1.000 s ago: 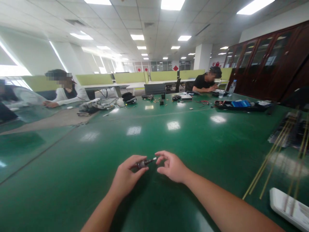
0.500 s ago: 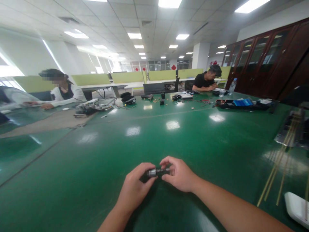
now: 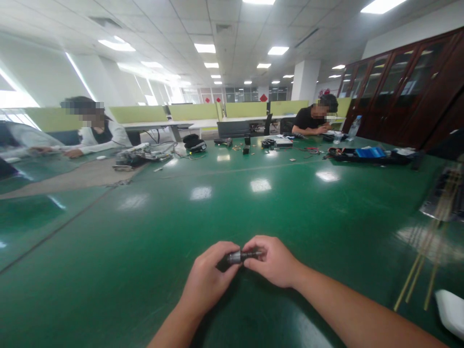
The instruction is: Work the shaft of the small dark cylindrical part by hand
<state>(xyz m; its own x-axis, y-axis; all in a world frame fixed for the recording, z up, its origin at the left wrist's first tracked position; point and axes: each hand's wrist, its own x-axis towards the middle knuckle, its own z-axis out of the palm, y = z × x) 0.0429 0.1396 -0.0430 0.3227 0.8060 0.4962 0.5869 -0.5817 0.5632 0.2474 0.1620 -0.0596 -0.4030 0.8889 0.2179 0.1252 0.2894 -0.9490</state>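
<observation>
Head view | left hand (image 3: 208, 278): thumb and fingers pinching the thicker end of a small dark-and-silver cylindrical part (image 3: 235, 257) | right hand (image 3: 275, 263): thumb and fingertips pinching its thinner end | part: lying sideways between both hands, over a glossy green table (image 3: 217, 208) | right side: thin yellowish sticks (image 3: 416, 270)

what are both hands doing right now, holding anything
Left hand: closed, holding the dark cylindrical object.
Right hand: curled around its thin end; whether it grips cannot be told.
</observation>
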